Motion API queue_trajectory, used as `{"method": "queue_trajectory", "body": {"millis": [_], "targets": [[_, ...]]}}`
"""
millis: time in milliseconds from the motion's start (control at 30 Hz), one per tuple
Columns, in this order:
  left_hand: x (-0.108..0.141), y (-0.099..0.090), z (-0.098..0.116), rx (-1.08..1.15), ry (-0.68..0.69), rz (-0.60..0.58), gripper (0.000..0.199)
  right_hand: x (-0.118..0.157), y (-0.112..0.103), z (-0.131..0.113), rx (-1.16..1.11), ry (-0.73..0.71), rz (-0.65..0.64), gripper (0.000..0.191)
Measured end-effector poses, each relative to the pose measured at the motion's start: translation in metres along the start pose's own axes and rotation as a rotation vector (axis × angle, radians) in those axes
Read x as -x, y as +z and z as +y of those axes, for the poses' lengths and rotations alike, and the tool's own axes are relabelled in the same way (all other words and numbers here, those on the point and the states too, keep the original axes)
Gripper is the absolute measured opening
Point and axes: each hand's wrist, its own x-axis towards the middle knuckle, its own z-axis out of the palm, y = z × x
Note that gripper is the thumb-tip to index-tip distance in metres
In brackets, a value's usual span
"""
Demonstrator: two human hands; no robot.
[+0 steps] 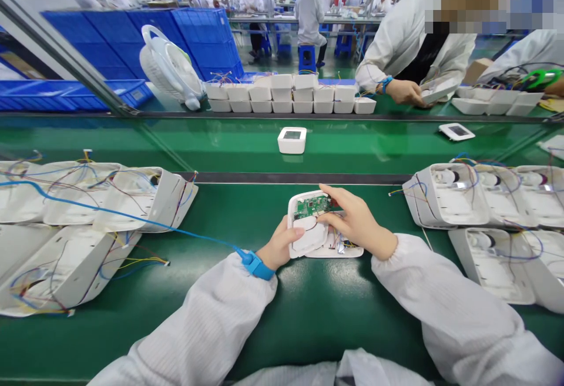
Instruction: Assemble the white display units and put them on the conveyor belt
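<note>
A white plastic cover (304,239) with a green circuit board (314,204) on its inner face is tilted up in front of me. My left hand (284,240) is closed on its left edge, thumb on the inner face. At the board's right end, my right hand (350,218) is closed, its index finger over the cover's top corner and its thumb by the wires. Whether a connector sits between those fingers is hidden. Behind and below the cover lies a white housing (355,252) with coloured wires inside, partly covered by it.
Open white housings with loose wires stand left (145,198) and right (458,198). A blue wrist-strap cord (176,229) runs left from my wrist. Beyond a dark rail (247,178) stands a closed white unit (291,140). A co-worker's hand (408,92) holds a white part opposite.
</note>
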Motion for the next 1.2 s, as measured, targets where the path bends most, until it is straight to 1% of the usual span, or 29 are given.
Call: {"method": "queue_trajectory", "body": {"millis": [200,300,433,500,567,633,667,700,767,800,833,867,900,933,967,1000,1033,1067,1100,1133,1167,1200], "targets": [[0.000,-0.004,-0.002,-0.058,0.008,-0.033,0.055,0.002,0.000,-0.003,0.074,0.022,0.042,0.044],[0.000,-0.008,-0.005,-0.090,0.004,0.000,0.052,0.004,0.001,-0.003,0.114,0.033,0.056,0.042],[-0.001,-0.009,-0.005,-0.117,0.021,-0.015,0.052,0.004,0.003,-0.001,0.048,0.096,0.082,0.042],[-0.003,-0.009,-0.002,-0.154,0.061,0.003,0.054,0.002,0.002,-0.001,-0.020,0.136,0.092,0.047],[-0.007,-0.012,0.002,-0.212,0.113,0.047,0.055,0.000,0.000,-0.003,-0.066,0.174,0.115,0.051],[-0.012,-0.015,0.006,-0.259,0.194,0.104,0.061,-0.002,-0.004,-0.007,-0.077,0.188,0.177,0.045],[-0.015,-0.017,0.008,-0.273,0.253,0.148,0.067,-0.002,-0.005,-0.009,-0.072,0.163,0.208,0.036],[-0.017,-0.018,0.009,-0.286,0.313,0.200,0.072,-0.003,-0.007,-0.011,-0.060,0.108,0.226,0.024],[-0.020,-0.020,0.010,-0.360,0.416,0.305,0.076,-0.004,-0.011,-0.014,0.012,-0.073,0.195,0.003],[-0.021,-0.020,0.009,-0.435,0.441,0.337,0.074,-0.004,-0.012,-0.015,0.086,-0.178,0.138,0.009],[-0.021,-0.020,0.009,-0.538,0.439,0.341,0.069,-0.005,-0.012,-0.015,0.180,-0.277,0.062,0.016],[-0.021,-0.019,0.008,-0.662,0.430,0.315,0.066,-0.005,-0.013,-0.016,0.281,-0.357,-0.017,0.020],[-0.020,-0.018,0.007,-0.795,0.421,0.266,0.065,-0.006,-0.012,-0.016,0.371,-0.412,-0.088,0.022],[-0.019,-0.017,0.005,-0.922,0.414,0.205,0.068,-0.006,-0.011,-0.017,0.431,-0.451,-0.146,0.023],[-0.017,-0.016,0.004,-1.031,0.404,0.139,0.077,-0.006,-0.009,-0.018,0.456,-0.478,-0.185,0.023],[-0.016,-0.015,0.003,-1.116,0.390,0.078,0.091,-0.005,-0.007,-0.019,0.452,-0.499,-0.202,0.023],[-0.015,-0.014,0.002,-1.177,0.376,0.031,0.106,-0.005,-0.005,-0.020,0.432,-0.517,-0.206,0.022],[-0.014,-0.013,0.001,-1.216,0.362,0.001,0.116,-0.005,-0.004,-0.021,0.405,-0.532,-0.202,0.020],[-0.013,-0.012,0.000,-1.230,0.352,-0.015,0.118,-0.005,-0.003,-0.021,0.377,-0.536,-0.187,0.016],[-0.013,-0.012,-0.001,-1.218,0.355,-0.025,0.114,-0.006,-0.004,-0.020,0.351,-0.520,-0.156,0.012],[-0.013,-0.012,-0.001,-1.177,0.372,-0.031,0.104,-0.007,-0.006,-0.018,0.326,-0.481,-0.102,0.010],[-0.013,-0.012,-0.002,-1.114,0.398,-0.034,0.093,-0.008,-0.010,-0.016,0.301,-0.419,-0.027,0.013]]}}
